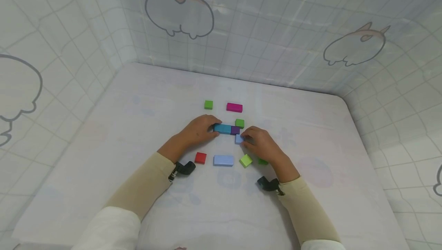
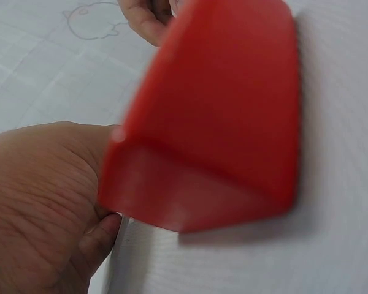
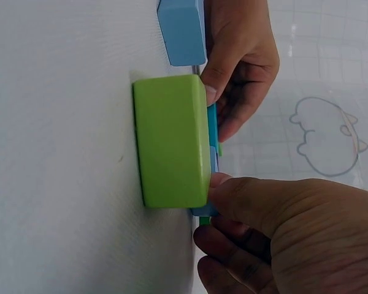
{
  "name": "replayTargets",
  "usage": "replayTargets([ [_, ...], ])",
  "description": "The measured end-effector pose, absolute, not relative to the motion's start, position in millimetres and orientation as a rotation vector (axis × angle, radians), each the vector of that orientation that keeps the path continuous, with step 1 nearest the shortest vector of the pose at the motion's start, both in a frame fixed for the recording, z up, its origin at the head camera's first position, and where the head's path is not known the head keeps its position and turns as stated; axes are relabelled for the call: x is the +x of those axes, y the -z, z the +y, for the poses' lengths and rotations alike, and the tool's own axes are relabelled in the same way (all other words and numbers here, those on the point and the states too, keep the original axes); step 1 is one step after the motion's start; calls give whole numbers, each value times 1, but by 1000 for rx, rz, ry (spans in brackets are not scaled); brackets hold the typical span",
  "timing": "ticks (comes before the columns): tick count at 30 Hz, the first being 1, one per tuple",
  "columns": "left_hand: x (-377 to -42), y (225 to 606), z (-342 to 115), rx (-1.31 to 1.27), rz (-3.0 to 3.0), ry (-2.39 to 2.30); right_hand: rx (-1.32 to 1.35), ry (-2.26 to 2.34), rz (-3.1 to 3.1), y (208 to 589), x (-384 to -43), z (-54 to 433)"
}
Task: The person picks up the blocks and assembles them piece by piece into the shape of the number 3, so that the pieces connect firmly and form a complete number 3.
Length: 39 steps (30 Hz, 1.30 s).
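In the head view, my left hand [image 1: 199, 130] grips the left end of a long teal block [image 1: 222, 129] between thumb and fingers. A small purple block [image 1: 235, 130] sits against its right end. My right hand [image 1: 261, 141] pinches a small light blue block [image 1: 238, 139] just in front of the purple one. Behind the purple block lies a green block [image 1: 239, 123]. The right wrist view has the fingers of both hands close to the row, largely hidden by a lime block [image 3: 173, 142]. A red block [image 2: 214, 98] fills much of the left wrist view.
Farther back lie another green block [image 1: 208, 104] and a magenta block [image 1: 234, 107]. Nearer me are a long light blue block [image 1: 223, 160] and a dark green block [image 1: 263, 162], partly hidden by my right wrist. A patterned cloth [image 1: 241, 43] rises behind the white table [image 1: 145, 96].
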<state>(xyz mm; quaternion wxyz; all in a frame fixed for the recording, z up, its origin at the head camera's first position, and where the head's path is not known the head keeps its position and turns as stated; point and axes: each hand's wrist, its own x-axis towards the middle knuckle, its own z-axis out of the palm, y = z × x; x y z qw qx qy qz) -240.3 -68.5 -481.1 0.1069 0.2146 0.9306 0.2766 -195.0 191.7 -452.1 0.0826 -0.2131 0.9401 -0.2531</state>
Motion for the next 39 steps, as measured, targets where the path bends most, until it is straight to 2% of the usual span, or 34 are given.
replayTargets([
  [39, -241, 482, -69, 647, 2745, -816, -581, 764, 2825, 455, -194, 191],
])
